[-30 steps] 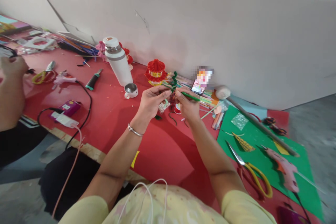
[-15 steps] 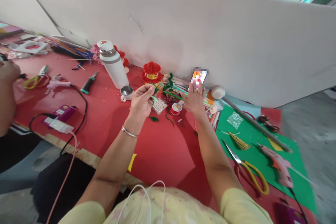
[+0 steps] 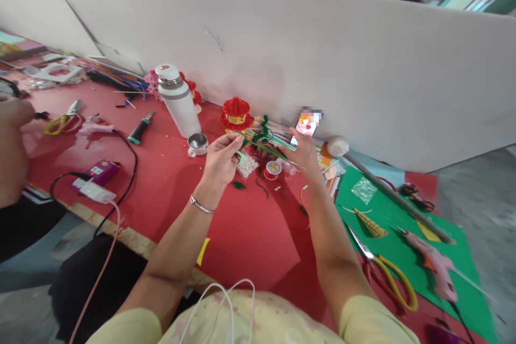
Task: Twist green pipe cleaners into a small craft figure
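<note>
My left hand [image 3: 222,158] is closed in a pinch on a thin green pipe cleaner [image 3: 264,147], which stretches rightward to my right hand. My right hand [image 3: 304,153] is in front of a lit phone [image 3: 307,123] leaning on the panel. Its thumb and a finger are apart, with the fingertip by the screen; I cannot tell whether it touches. Below my left hand lies a pack of white beads [image 3: 246,165], with a red-rimmed spool [image 3: 272,170] beside it. A curly dark green piece [image 3: 264,128] and a red lantern-like craft [image 3: 236,114] stand behind.
A white flask [image 3: 179,102] and its steel-lined cup [image 3: 198,144] stand left. Scissors [image 3: 382,269] and a pink glue gun [image 3: 433,263] lie right, by a green sheet [image 3: 363,172]. A knife [image 3: 141,128] and power bank [image 3: 100,172] lie left, near another person's arm [image 3: 14,145].
My right hand's fingers, spread flat before the phone, have bent and drawn in, uncovering more of the screen. My left hand keeps its pinch. The view has shifted slightly.
</note>
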Available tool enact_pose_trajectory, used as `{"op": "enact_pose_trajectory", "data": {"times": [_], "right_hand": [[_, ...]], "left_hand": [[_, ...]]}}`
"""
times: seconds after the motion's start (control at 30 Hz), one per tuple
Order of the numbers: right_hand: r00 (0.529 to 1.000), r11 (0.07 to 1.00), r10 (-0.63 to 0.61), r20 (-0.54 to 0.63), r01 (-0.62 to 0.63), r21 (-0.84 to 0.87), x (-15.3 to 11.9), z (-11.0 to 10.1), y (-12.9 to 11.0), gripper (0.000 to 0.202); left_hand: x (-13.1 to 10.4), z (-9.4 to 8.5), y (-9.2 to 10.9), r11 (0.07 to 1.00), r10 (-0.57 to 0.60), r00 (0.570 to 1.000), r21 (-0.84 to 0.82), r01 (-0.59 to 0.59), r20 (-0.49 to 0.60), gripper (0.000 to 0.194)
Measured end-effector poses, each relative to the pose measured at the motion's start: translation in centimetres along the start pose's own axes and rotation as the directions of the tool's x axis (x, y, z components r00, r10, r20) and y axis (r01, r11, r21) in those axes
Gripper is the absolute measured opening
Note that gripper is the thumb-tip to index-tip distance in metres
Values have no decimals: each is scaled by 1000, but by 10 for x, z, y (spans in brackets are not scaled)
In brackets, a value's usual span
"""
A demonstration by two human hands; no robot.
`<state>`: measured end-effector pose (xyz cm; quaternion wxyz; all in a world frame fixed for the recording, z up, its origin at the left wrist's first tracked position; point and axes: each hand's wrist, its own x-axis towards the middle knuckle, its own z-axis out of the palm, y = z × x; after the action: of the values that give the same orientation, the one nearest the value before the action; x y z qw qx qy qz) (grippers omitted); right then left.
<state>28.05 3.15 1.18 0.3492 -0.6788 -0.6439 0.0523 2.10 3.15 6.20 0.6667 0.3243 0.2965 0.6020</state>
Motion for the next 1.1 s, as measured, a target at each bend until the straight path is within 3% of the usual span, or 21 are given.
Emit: {"op": "enact_pose_trajectory", "data": {"times": [0.03,0.1,0.17,0.23,0.3,0.5,0.67,0.87,0.97,1.1], "right_hand": [[990,975,-72,117,45,217,-3,-5,-16,70],[939,822,-220,264,32,569,-13,-11,-48,65],[947,683,-247,205,20,730,-26,-13,-75,53],[978,599,-194,82,51,799,-36,-13,-95,41],[987,582,-160,-6,99,807,-41,-12,-107,28],[962,695,-154,-224,267,667,-46,-17,-121,3],[950,758,-13,-311,212,617,-50,-14,-126,5],[919,698,109,-380,202,687,-50,-3,-124,10],[939,609,147,-311,162,776,-47,5,-118,14],[979,409,192,-60,-24,912,-38,9,-107,27]], "left_hand": [[-1,1,2,1000,3,1000,3,-3,-5,29],[-3,3,4,1000,16,1000,24,-16,-14,33],[-6,5,6,998,28,1000,49,-28,-2,36],[-9,7,6,997,36,999,64,-38,39,39],[-12,8,6,995,50,995,77,-56,81,40],[-17,11,-3,981,117,978,131,-141,175,35],[-23,20,-7,990,114,981,67,-126,156,36],[-29,26,-6,990,120,977,49,-131,176,41],[-29,25,-3,998,59,987,21,-63,151,39],[-26,20,4,997,-65,983,43,59,173,35]]}}
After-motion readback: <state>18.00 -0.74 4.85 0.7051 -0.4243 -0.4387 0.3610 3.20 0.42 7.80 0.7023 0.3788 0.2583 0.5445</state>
